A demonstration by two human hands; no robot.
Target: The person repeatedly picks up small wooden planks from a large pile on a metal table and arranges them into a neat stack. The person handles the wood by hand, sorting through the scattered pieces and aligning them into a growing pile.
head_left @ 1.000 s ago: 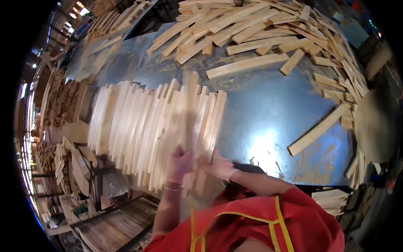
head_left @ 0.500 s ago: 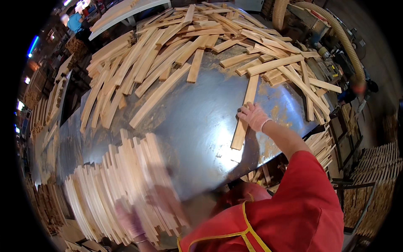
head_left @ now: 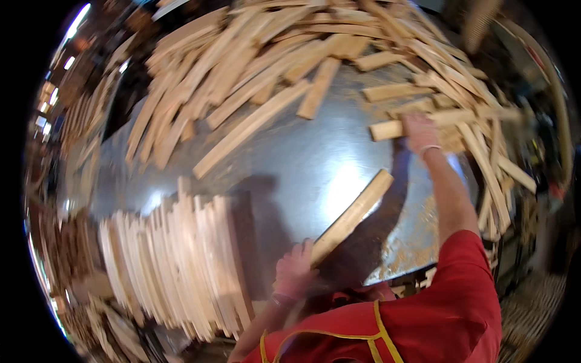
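Observation:
My left hand [head_left: 295, 270], in a thin pinkish glove, is closed round the near end of a short wooden strip [head_left: 354, 212], which slants away to the right over the metal table. Farther off to the right, my right hand [head_left: 420, 132] wraps over a second wooden strip [head_left: 387, 130] at the edge of the loose heap; some of its fingers are hidden. Left of my left hand, many pale strips stand side by side in a tight row [head_left: 175, 260], their ends uneven.
A jumbled pile of wooden strips [head_left: 266, 72] covers the table's far side. The shiny metal tabletop [head_left: 290, 163] carries sawdust near its right edge. A ribbed hose [head_left: 482, 24] hangs at the far right. More stacked wood [head_left: 60, 236] stands beyond the left edge.
My left hand has left the row and now grips the strip my right hand held. My right hand has moved away to another strip on the pile. The whole view has shifted.

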